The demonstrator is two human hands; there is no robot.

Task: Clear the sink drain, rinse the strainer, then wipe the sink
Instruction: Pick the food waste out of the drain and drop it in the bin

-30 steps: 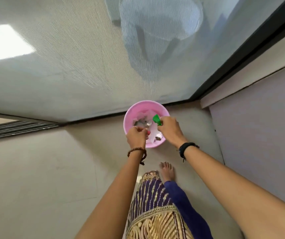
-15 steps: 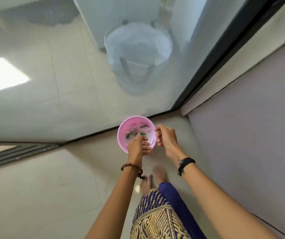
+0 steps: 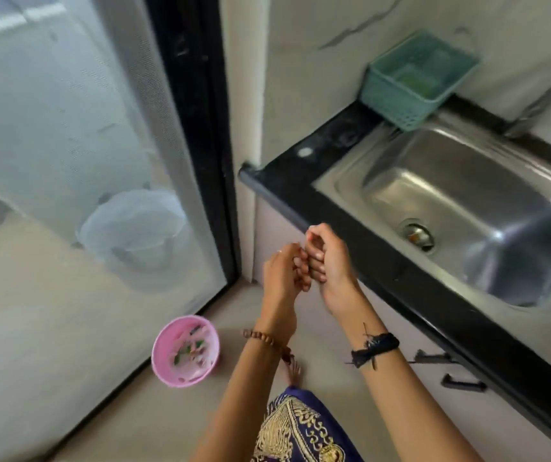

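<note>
The steel sink (image 3: 487, 181) is set in a black counter at the right. Its round drain (image 3: 417, 233) shows something brownish and metallic inside; I cannot tell if that is the strainer. My left hand (image 3: 280, 275) and my right hand (image 3: 330, 261) are held together in front of the counter's edge, left of the sink. Their fingers are curled and touch each other, and I see nothing in them. A small pink bin (image 3: 167, 375) stands on the floor below and to the left, with green and pale scraps inside.
A teal basket (image 3: 400, 91) sits on the counter corner behind the sink, and a tap (image 3: 540, 101) is at the upper right. Cabinet handles (image 3: 464, 383) run below the black counter edge (image 3: 384, 261). A black-framed mesh door (image 3: 67, 161) fills the left, with a white bucket (image 3: 134, 235) behind it.
My hands have left the pink bin and come up together by the counter. The view has swung right, bringing the sink into sight. The bin now stands alone on the floor.
</note>
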